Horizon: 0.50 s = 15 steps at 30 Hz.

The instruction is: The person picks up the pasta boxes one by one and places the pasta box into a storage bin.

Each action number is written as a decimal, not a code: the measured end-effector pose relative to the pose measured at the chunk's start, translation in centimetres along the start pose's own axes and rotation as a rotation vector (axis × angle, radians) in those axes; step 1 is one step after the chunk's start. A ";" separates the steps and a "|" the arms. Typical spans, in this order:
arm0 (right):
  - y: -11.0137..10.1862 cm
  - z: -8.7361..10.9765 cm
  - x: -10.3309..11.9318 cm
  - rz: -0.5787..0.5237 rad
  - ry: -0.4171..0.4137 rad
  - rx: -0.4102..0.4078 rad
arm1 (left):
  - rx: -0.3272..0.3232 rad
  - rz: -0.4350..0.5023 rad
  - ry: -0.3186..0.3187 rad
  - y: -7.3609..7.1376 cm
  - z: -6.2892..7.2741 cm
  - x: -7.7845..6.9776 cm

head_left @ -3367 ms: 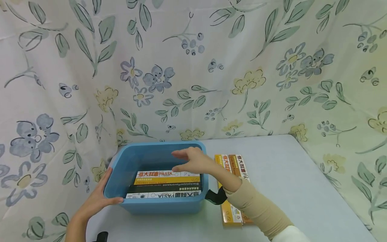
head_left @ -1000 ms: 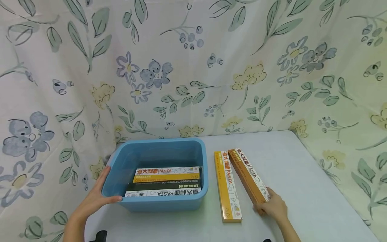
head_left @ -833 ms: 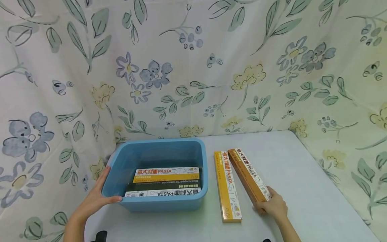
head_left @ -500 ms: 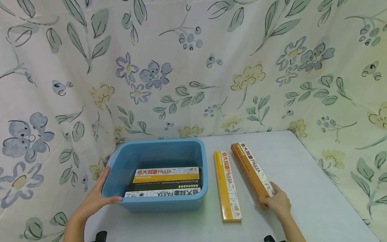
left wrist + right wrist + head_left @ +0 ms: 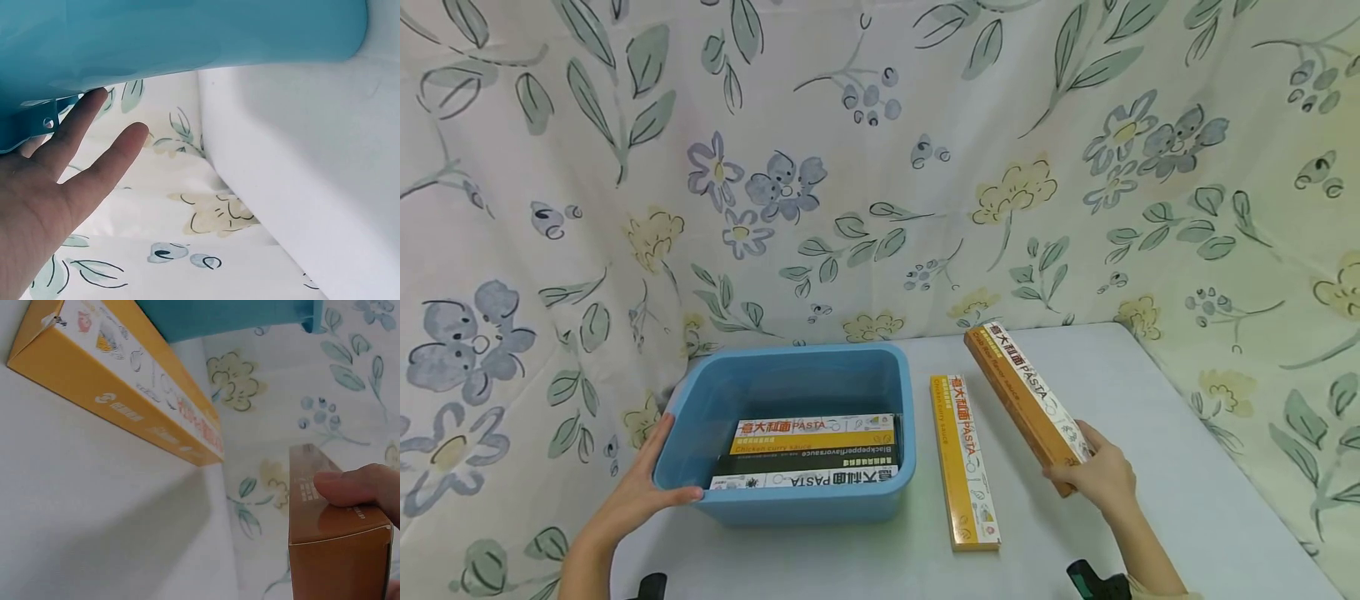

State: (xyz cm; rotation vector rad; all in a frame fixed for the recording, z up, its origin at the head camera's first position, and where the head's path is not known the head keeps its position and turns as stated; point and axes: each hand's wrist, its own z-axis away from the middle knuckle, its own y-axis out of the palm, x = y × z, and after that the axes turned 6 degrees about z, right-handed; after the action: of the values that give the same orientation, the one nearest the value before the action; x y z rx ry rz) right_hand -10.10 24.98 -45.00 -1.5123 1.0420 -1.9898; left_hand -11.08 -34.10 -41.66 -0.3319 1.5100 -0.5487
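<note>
My right hand grips the near end of a brown-and-white pasta box, thumb on one side, and holds it tilted above the table with its far end raised. In the right wrist view the thumb presses the brown side of that pasta box. My left hand spans the near left corner of a blue plastic bin, thumb at the front rim and straight fingers along the left side. Seen from the left wrist, the fingers are extended under the bin's rim. Several pasta boxes lie inside the bin.
A yellow-and-white pasta box lies on the white table between the bin and the held box. A floral curtain hangs behind the table and down both sides.
My right hand left the bin, reached the brown pasta box beside the yellow one, took hold of its near end and lifted it off the table. My left hand stayed at the bin.
</note>
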 end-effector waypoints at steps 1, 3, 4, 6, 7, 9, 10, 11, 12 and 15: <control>-0.2 0.0 0.2 -0.003 -0.004 -0.002 | 0.000 0.000 0.003 0.0 0.0 0.0; -0.6 0.1 0.7 -0.012 -0.006 0.002 | -0.001 0.003 0.003 0.0 0.0 0.1; -0.7 0.1 0.9 -0.016 -0.009 0.003 | -0.001 0.004 0.004 0.0 0.0 0.1; -1.0 0.2 1.2 -0.025 -0.009 0.007 | -0.001 0.007 0.007 0.0 0.0 0.1; -1.1 0.2 1.3 -0.029 -0.011 0.009 | -0.001 0.006 0.007 0.0 0.0 0.2; -1.3 0.3 1.5 -0.032 -0.017 0.011 | -0.002 0.006 0.011 0.0 0.0 0.2; -1.4 0.4 1.6 -0.034 -0.022 0.011 | -0.002 0.005 0.011 0.0 0.0 0.2; -1.5 0.4 1.7 -0.035 -0.024 0.012 | -0.002 0.004 0.011 0.0 0.0 0.2; -1.6 0.5 1.9 -0.036 -0.027 0.013 | -0.002 0.004 0.010 0.0 0.0 0.2; -2.0 0.5 2.3 -0.038 -0.035 0.016 | -0.001 0.001 0.010 0.0 0.0 0.1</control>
State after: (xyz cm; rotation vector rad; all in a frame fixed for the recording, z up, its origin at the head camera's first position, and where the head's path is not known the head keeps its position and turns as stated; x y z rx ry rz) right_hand -10.15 24.41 -42.00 -1.5644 0.9881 -1.9854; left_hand -11.07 -34.17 -41.77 -0.3302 1.5198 -0.5494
